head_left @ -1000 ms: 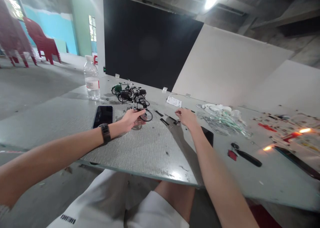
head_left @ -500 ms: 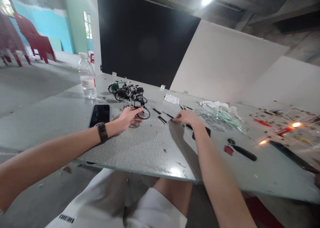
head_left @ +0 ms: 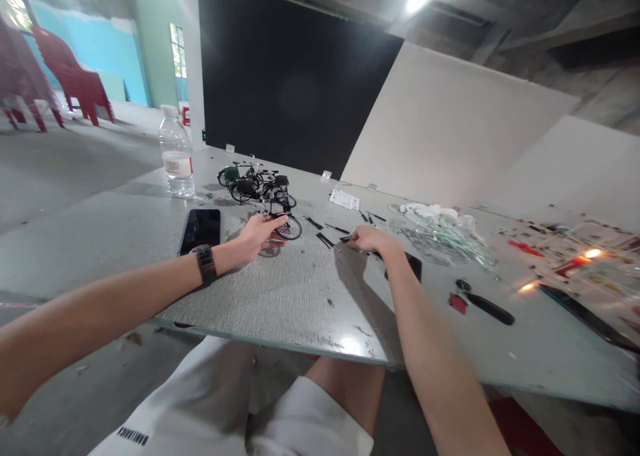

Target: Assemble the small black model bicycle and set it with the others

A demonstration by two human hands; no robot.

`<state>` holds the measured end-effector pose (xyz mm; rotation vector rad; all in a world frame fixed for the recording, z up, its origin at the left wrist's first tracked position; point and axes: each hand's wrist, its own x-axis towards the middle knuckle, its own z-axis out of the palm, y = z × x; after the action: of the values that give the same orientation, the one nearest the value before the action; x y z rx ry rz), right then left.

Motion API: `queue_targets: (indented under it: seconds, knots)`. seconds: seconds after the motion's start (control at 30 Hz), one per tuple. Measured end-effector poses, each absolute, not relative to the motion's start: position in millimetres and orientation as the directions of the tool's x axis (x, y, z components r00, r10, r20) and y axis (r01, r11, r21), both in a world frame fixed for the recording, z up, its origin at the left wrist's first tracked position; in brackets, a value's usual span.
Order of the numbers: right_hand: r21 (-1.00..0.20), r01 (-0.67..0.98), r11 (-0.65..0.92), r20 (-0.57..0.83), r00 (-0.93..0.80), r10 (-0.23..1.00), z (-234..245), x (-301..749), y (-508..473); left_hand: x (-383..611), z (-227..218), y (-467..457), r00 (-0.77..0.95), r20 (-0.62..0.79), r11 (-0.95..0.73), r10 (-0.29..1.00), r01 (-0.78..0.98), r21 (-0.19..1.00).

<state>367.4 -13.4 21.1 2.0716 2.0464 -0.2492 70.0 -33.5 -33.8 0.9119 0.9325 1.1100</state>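
Observation:
My left hand point(head_left: 261, 234) is closed around a small black model bicycle point(head_left: 290, 227), holding it just over the table; one spoked wheel shows past the fingers. Several finished-looking model bicycles point(head_left: 250, 184), one with green bags, stand right behind it. My right hand point(head_left: 364, 238) is at the table among small dark parts, its fingertips pinched together on or by a small piece I cannot make out. To the left of those fingers lie a pair of thin black strips point(head_left: 325, 241) and another dark part point(head_left: 314, 223).
A phone point(head_left: 201, 230) and a water bottle point(head_left: 176, 153) are on the left. Beyond my right hand lie clear plastic packaging point(head_left: 443, 226), a paper slip point(head_left: 344, 199) and a black-handled tool point(head_left: 485, 306). A black panel point(head_left: 295, 76) borders the table's back.
My right hand has shifted very slightly right over the small parts. My left hand keeps hold of the model bicycle in the same place.

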Motion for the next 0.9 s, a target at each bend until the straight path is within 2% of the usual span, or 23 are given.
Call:
queue_targets:
  seconds: [0.13, 0.23, 0.37, 0.5, 0.57, 0.7, 0.9]
  knots:
    - [0.037, 0.998, 0.059, -0.305, -0.045, 0.951, 21.4, 372.2, -10.6, 71.3, -32.8, -35.1, 0.167, -0.131, 0.182, 0.977, -0.337, 0.924]
    - [-0.122, 0.982, 0.142, -0.245, -0.168, 0.955, 23.6, 373.6, -9.5, 71.8, -31.7, -35.9, 0.174, -0.123, 0.178, 0.977, -0.344, 0.922]
    - [-0.46, 0.843, 0.28, 0.017, -0.306, 0.952, 19.8, 356.0, -8.5, 71.7, -30.3, -36.5, 0.187, -0.141, 0.196, 0.972, -0.313, 0.929]
    - [-0.546, 0.698, 0.464, 0.385, -0.283, 0.879, 8.1, 319.5, -8.7, 71.7, -31.7, -35.8, 0.201, -0.136, 0.192, 0.97, -0.297, 0.935]
    - [-0.622, 0.579, 0.526, 0.475, -0.256, 0.842, 2.8, 300.2, -12.0, 72.0, -32.7, -35.4, 0.195, -0.122, 0.179, 0.973, -0.304, 0.936]
    - [-0.74, 0.404, 0.537, 0.48, -0.241, 0.843, -3.4, 269.4, -24.6, 72.8, -32.8, -35.4, 0.213, -0.101, 0.168, 0.972, -0.325, 0.931]
    - [-0.752, 0.336, 0.568, 0.518, -0.233, 0.823, -10.5, 253.2, -32.1, 72.8, -31.6, -34.8, 0.236, -0.072, 0.158, 0.969, -0.366, 0.917]
